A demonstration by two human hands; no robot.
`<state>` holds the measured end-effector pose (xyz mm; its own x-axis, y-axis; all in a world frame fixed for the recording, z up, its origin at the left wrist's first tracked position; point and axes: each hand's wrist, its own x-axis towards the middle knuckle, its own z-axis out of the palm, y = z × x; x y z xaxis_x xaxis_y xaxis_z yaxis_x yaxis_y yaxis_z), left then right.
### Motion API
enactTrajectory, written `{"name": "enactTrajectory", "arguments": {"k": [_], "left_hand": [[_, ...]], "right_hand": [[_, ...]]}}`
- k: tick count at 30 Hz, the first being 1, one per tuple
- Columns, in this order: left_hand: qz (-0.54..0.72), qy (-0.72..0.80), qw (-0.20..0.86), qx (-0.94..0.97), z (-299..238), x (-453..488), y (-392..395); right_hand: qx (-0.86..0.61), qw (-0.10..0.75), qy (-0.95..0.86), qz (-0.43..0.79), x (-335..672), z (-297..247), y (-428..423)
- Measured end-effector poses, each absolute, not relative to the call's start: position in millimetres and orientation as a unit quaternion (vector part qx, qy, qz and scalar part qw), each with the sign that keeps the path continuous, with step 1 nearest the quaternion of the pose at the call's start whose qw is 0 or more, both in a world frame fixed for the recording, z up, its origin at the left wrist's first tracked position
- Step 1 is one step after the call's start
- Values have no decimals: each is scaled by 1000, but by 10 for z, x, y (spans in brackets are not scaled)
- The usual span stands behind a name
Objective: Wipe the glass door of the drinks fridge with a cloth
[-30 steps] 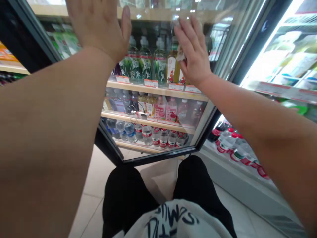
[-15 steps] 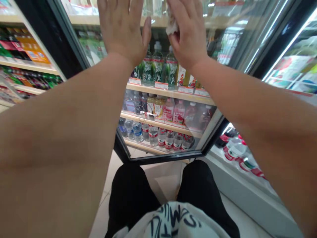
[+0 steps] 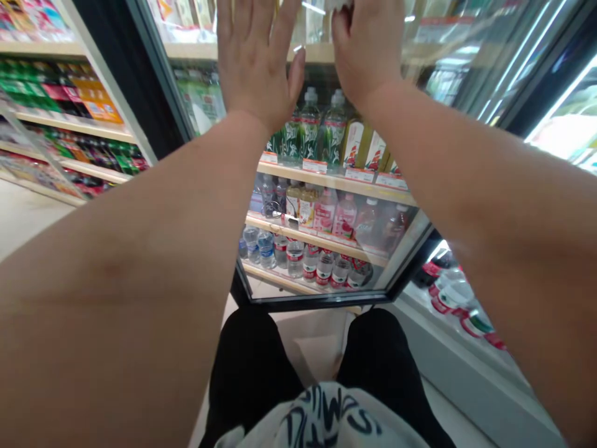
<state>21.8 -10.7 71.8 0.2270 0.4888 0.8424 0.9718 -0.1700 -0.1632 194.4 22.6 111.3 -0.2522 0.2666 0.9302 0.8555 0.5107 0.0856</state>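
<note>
White wad [image 3: 339, 4] in the right grip [image 3: 372, 50]

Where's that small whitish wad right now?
In the head view, the small whitish wad shows at the top edge, right of centre, against the bare right hand.

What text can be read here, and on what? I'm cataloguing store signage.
No word reads for certain.
Shirt: large dark lettering, folded and cut off; no sure reading.
Bottle labels: too small or blurred.
Price tags: too small.
</note>
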Motion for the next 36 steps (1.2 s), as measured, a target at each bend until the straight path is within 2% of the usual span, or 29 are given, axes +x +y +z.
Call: {"name": "enactTrajectory", "arguments": {"k": [3, 6, 12, 17, 19, 25, 30, 34, 36], "left_hand": [[-340, -516, 364, -696, 743, 236, -35], [-386, -480, 382, -689, 728, 207, 89], [-402, -440, 412, -689, 671, 124, 132], [-393, -429, 455, -675, 661, 117, 138], [-404, -419, 457, -673, 653, 112, 168], [-424, -418, 414, -689, 665, 136, 135], [-399, -443, 384, -705, 674, 157, 22], [-415, -413, 408, -701, 655, 136, 63], [-421, -410, 408, -699, 659, 125, 110]], "right_hand": [[-431, 384, -724, -377, 1856, 959, 120], [-398, 337, -753, -401, 1853, 979, -15], [-495, 421, -678, -343, 1946, 1185, 52], [-388, 357, -748, -404, 1939, 935, 38], [-412, 354, -739, -399, 1964, 1001, 1], [-555, 477, -609, -306, 1998, 1231, -74], [-508, 455, -656, -325, 2106, 1187, -91], [-540, 512, -594, -305, 2274, 1282, 22], [-503, 506, -620, -326, 2303, 1158, 50]]}}
